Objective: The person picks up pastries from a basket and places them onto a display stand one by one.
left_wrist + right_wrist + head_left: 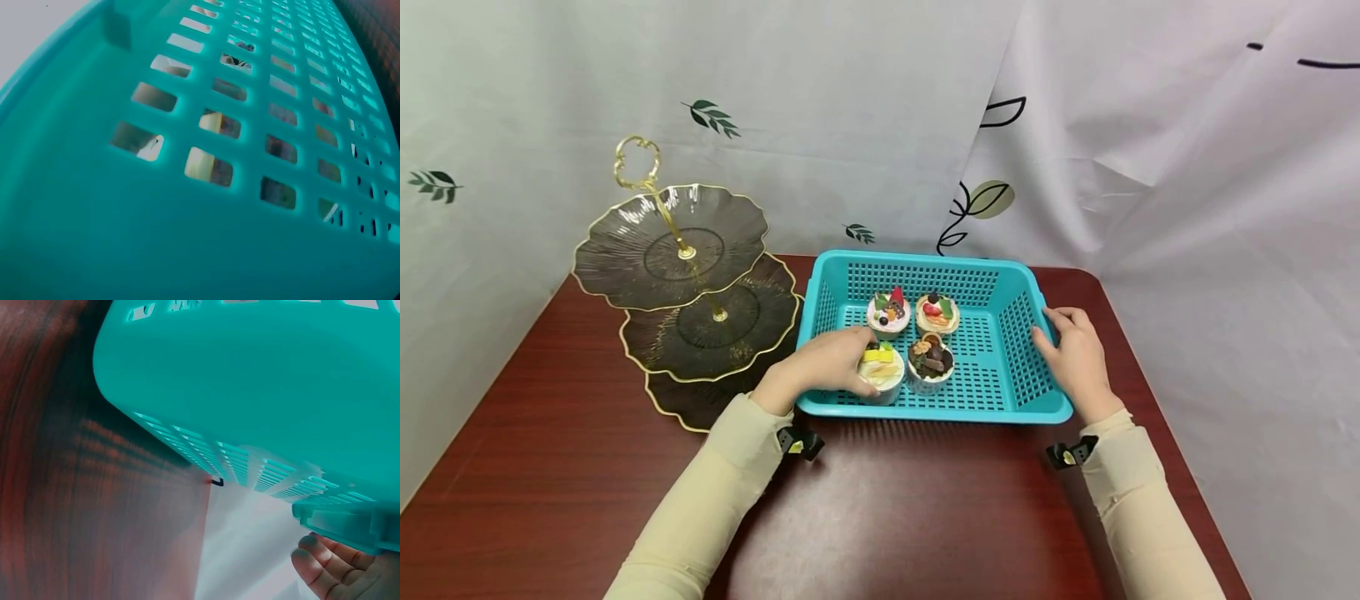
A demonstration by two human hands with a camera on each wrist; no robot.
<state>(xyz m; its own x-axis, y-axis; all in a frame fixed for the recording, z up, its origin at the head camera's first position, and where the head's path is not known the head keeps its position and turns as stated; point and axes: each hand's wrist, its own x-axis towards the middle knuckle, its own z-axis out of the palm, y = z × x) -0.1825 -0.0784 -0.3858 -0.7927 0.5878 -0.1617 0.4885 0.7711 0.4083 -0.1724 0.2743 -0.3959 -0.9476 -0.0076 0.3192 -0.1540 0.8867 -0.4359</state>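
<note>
In the head view my left hand (pixel 831 364) reaches over the left front of a turquoise plastic basket (pixel 925 414). Its thumb and fingers curl around a cupcake (pixel 883 373) with pale cream and a yellow topping. Right beside that one sits a chocolate-topped cupcake (pixel 930 360). Two fruit-topped cupcakes, one with a strawberry (pixel 888 314) and one with red fruit slices (pixel 937 315), stand behind them. My right hand (pixel 1078 358) holds the basket's right rim, thumb over the edge. The right wrist view shows its fingers (pixel 325 562) below the rim, outside the basket.
To the left stands a three-tier dark stand (pixel 715 329) with gold wavy edges and a gold ring handle (pixel 637 162), its plates close to the basket. Everything rests on a reddish-brown table (pixel 895 517). A pale leaf-patterned curtain (pixel 865 125) hangs behind.
</note>
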